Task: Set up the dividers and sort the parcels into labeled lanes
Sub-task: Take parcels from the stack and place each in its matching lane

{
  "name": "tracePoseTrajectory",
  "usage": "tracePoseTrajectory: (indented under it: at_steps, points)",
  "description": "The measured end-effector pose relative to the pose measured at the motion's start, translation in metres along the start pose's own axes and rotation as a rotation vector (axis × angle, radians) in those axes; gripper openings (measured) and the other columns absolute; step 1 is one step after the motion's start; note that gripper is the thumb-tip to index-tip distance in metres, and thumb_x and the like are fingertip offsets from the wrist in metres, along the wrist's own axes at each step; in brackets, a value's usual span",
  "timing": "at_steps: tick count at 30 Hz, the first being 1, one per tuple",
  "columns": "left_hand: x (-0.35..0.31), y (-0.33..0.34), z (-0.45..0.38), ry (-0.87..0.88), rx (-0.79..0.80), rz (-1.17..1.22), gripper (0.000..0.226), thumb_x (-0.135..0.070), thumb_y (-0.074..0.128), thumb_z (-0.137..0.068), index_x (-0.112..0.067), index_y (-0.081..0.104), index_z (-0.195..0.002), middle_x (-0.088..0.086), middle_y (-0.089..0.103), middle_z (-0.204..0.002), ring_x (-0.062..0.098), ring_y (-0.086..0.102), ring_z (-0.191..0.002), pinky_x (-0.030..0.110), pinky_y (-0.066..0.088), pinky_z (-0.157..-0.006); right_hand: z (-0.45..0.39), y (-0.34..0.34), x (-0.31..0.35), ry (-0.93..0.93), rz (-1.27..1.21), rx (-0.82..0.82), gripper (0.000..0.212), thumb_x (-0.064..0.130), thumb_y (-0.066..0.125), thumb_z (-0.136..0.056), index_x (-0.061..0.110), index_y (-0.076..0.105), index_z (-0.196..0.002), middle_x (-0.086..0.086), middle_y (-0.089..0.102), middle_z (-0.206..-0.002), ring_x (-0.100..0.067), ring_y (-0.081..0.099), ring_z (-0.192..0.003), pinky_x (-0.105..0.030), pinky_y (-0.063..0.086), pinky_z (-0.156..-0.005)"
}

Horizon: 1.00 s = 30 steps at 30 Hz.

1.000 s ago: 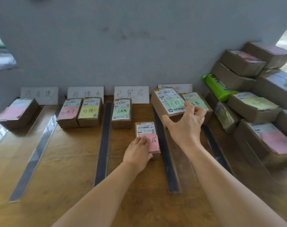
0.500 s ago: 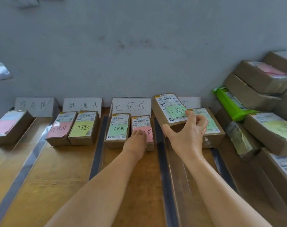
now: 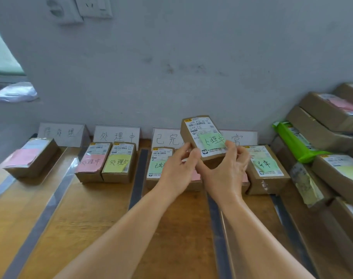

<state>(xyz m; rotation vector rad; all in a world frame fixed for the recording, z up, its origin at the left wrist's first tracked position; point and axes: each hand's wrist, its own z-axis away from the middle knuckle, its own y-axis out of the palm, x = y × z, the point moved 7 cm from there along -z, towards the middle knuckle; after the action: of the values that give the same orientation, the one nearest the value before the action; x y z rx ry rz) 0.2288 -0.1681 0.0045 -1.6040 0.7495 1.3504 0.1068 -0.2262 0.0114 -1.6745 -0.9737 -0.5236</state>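
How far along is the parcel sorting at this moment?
Done: dividers and lane signs are set, and a few parcels sit in lanes. In hand: both the left hand and right hand hold a green-noted parcel. Left: the pile at right.

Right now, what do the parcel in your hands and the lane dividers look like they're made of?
The held parcel looks like brown corrugated cardboard, matte, with a white printed shipping label and a green paper sticky note. The lane dividers look like clear glossy plastic strips, perhaps acrylic, judging by the glare; the dark edges could be tape or shadow.
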Motion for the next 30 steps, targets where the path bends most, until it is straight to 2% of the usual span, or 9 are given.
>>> tracePoseTrajectory:
  at_steps: [2, 6, 11, 14, 17, 19, 25, 28, 30]
  points:
    - [-0.009, -0.021, 0.014, 0.021, -0.043, 0.075, 0.03, -0.047, 0.054, -0.09, -0.059, 0.046, -0.116, -0.036, 0.057, -0.108, -0.008, 0.054, -0.104, 0.012, 0.048, -0.077, 0.012, 0.007, 0.021, -0.029, -0.045, 0.011, 0.089, 0.05, 0.077, -0.069, 0.022, 0.028, -0.138, 0.008, 0.019, -0.124, -0.017, 0.026, -0.12, -0.027, 0.036, -0.089]
    - [-0.006, -0.076, 0.039, 0.002, -0.177, 0.089, 0.046, -0.034, 0.063, -0.089, -0.039, 0.049, -0.132, -0.018, 0.062, -0.118, 0.004, 0.054, -0.114, 0.028, 0.052, -0.089, 0.044, 0.026, 0.065, -0.107, -0.068, 0.057, 0.093, 0.046, 0.078, -0.069, 0.021, 0.025, -0.141, 0.012, 0.017, -0.122, -0.016, 0.024, -0.12, -0.018, 0.032, -0.086]
    - [0.014, -0.148, 0.072, -0.027, -0.25, 0.15, 0.051, -0.023, 0.061, -0.092, -0.036, 0.044, -0.138, -0.017, 0.064, -0.113, 0.003, 0.061, -0.103, 0.023, 0.056, -0.078, 0.091, 0.064, 0.114, -0.178, -0.136, 0.177, 0.094, 0.044, 0.08, -0.07, 0.024, 0.022, -0.141, 0.016, 0.018, -0.118, -0.009, 0.023, -0.116, -0.024, 0.034, -0.093]
    - [0.032, -0.189, 0.092, -0.035, -0.273, 0.13, 0.044, -0.019, 0.056, -0.094, -0.032, 0.049, -0.136, -0.014, 0.065, -0.114, 0.002, 0.062, -0.103, 0.017, 0.055, -0.072, 0.119, 0.092, 0.135, -0.191, -0.146, 0.265, 0.085, 0.035, 0.078, -0.075, 0.02, 0.026, -0.141, 0.003, 0.033, -0.132, -0.011, 0.029, -0.123, -0.022, 0.032, -0.095]
    - [0.055, -0.225, 0.114, -0.063, -0.322, -0.04, 0.037, -0.017, 0.054, -0.095, -0.03, 0.055, -0.129, -0.016, 0.066, -0.11, 0.001, 0.06, -0.104, 0.019, 0.055, -0.076, 0.147, 0.121, 0.149, -0.207, -0.068, 0.341, 0.068, 0.03, 0.073, -0.079, 0.019, 0.038, -0.136, 0.001, 0.044, -0.125, -0.012, 0.042, -0.116, -0.011, 0.036, -0.08]
    - [0.075, -0.241, 0.126, -0.132, -0.318, -0.178, 0.034, -0.017, 0.054, -0.095, -0.025, 0.056, -0.127, -0.01, 0.066, -0.114, 0.007, 0.061, -0.105, 0.028, 0.056, -0.081, 0.165, 0.142, 0.152, -0.194, 0.02, 0.411, 0.062, 0.032, 0.071, -0.08, 0.019, 0.041, -0.133, 0.0, 0.045, -0.122, -0.013, 0.047, -0.11, -0.015, 0.043, -0.078]
    - [0.136, -0.258, 0.144, -0.37, -0.168, -0.486, 0.024, -0.016, 0.057, -0.091, -0.012, 0.057, -0.115, 0.003, 0.064, -0.115, 0.016, 0.061, -0.098, 0.014, 0.041, -0.056, 0.219, 0.199, 0.135, -0.04, 0.145, 0.642, 0.05, 0.033, 0.068, -0.083, 0.023, 0.042, -0.125, -0.001, 0.043, -0.118, -0.016, 0.052, -0.1, -0.02, 0.045, -0.074]
    - [0.152, -0.26, 0.145, -0.407, -0.108, -0.602, 0.025, -0.015, 0.056, -0.091, -0.011, 0.052, -0.116, 0.005, 0.057, -0.118, 0.018, 0.058, -0.101, 0.022, 0.048, -0.068, 0.234, 0.22, 0.129, -0.034, 0.154, 0.715, 0.062, 0.026, 0.063, -0.088, 0.028, 0.03, -0.14, 0.002, 0.041, -0.121, -0.014, 0.051, -0.102, -0.019, 0.041, -0.077]
    - [0.159, -0.259, 0.145, -0.403, -0.061, -0.665, 0.027, -0.016, 0.053, -0.092, -0.01, 0.051, -0.118, 0.007, 0.054, -0.12, 0.019, 0.056, -0.101, 0.028, 0.051, -0.077, 0.24, 0.231, 0.123, 0.002, 0.157, 0.734, 0.054, 0.023, 0.057, -0.091, 0.026, 0.033, -0.14, 0.009, 0.043, -0.112, -0.007, 0.051, -0.092, -0.013, 0.038, -0.071]
